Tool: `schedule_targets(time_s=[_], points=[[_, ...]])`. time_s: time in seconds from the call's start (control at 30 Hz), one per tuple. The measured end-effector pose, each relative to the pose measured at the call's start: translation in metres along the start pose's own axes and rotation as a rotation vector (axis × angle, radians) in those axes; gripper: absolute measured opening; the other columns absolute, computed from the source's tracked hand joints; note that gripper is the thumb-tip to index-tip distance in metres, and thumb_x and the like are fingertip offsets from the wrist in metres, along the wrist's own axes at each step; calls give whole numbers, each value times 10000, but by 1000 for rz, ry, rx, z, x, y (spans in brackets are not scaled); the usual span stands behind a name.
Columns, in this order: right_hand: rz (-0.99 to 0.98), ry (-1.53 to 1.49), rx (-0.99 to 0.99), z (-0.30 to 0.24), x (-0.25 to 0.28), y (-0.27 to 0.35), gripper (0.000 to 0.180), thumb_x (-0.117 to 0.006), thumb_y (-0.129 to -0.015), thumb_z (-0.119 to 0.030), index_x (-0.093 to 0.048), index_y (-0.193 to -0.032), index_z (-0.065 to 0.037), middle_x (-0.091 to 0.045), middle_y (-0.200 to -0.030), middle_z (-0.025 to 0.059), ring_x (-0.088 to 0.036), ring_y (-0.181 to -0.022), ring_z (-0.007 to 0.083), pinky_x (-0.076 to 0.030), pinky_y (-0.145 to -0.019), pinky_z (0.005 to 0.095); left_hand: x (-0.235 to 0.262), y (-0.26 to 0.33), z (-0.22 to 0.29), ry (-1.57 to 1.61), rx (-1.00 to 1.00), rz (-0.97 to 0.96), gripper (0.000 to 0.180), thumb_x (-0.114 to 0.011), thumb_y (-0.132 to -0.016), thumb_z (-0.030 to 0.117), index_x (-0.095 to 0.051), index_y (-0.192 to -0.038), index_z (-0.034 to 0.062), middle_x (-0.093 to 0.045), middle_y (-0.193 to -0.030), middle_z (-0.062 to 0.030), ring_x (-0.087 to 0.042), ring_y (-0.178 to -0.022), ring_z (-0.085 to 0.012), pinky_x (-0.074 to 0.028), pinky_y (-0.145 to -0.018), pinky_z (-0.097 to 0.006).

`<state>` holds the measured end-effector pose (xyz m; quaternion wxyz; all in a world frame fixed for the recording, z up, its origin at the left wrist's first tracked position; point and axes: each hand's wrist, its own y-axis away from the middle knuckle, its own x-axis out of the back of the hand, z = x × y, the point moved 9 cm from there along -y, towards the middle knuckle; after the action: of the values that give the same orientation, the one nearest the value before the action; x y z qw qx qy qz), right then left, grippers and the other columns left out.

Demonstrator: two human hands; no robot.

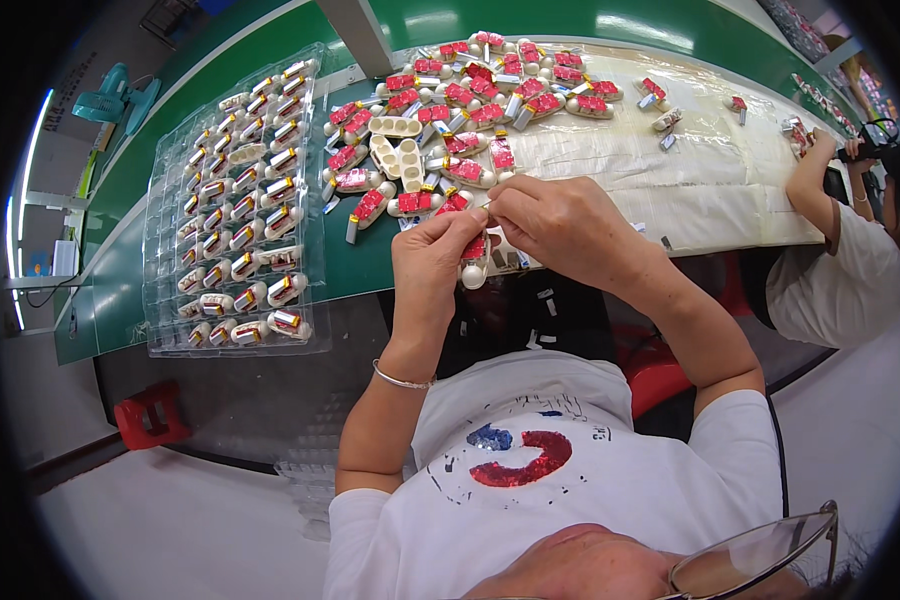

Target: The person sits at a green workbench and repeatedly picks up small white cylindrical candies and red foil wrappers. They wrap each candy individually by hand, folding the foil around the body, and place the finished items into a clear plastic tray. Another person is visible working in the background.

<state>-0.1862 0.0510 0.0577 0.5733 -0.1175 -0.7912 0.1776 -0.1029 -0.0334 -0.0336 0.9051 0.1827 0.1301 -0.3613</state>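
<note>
Both my hands meet at the near edge of the table, with their fingertips close together. My left hand (432,250) is closed in a pinch at a white oblong housing (473,275) with a red patch, which hangs below the fingertips. My right hand (560,222) is also pinched, touching the upper end of this piece; what its fingertips grip is hidden. Beyond them lies a heap of similar white housings (465,145) with red patches and small silver cells. Beige pieces with oval hollows (410,166) rest among the heap.
At left, a clear plastic tray (160,215) holds rows of white housings with silver-and-red cells. A metal post (358,38) rises at the table's back. Another person's arm (813,185) reaches in at right. A red stool (152,414) and green fan (118,98) are at left.
</note>
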Motion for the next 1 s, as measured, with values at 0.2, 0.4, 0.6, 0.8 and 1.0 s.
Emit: schedule_targets(time_s=[0.2, 0.4, 0.6, 0.8, 1.0], points=[[27, -11, -29, 1, -1, -2, 142, -685, -780, -100, -570, -837, -40, -623, -861, 61, -645, -682, 228, -509, -532, 326, 3, 0, -1, -53, -36, 13, 150, -696, -873, 83, -729, -941, -47, -695, -796, -61, -620, -676, -62, -480, -622, -183], [174, -298, -81, 18, 11, 0, 79, -616, -811, 27, -579, -877, 4, -655, -930, 83, -668, -697, 174, -526, -599, 270, 1, 1, 5, -50, -29, -18, 175, -667, -882, 95, -708, -954, -59, -714, -869, -128, -669, -730, -118, -527, -662, -223], [191, -1083, -574, 74, -2, 25, 67, -595, -884, -25, -641, -904, 19, -672, -949, 80, -650, -806, 105, -533, -725, 229, -3, 4, 13, 42, 43, -79, 231, -613, -902, 154, -674, -1000, -47, -708, -979, -200, -698, -771, -173, -566, -688, -256], [96, -758, -390, 55, 2, 36, 194, -646, -857, -25, -696, -1044, -33, -651, -1063, 74, -627, -915, 139, -500, -804, 253, -6, 7, 10, 104, 98, -147, 269, -590, -905, 185, -631, -1069, -25, -693, -1045, -206, -703, -786, -193, -571, -669, -265], [299, -1062, -365, 36, -10, 27, 266, -737, -831, -90, -693, -1087, -35, -665, -1047, 74, -613, -956, 130, -492, -851, 274, -22, 12, 6, 215, 145, -242, 238, -620, -915, 165, -648, -1059, -23, -702, -895, -118, -707, -738, -181, -557, -568, -245]])
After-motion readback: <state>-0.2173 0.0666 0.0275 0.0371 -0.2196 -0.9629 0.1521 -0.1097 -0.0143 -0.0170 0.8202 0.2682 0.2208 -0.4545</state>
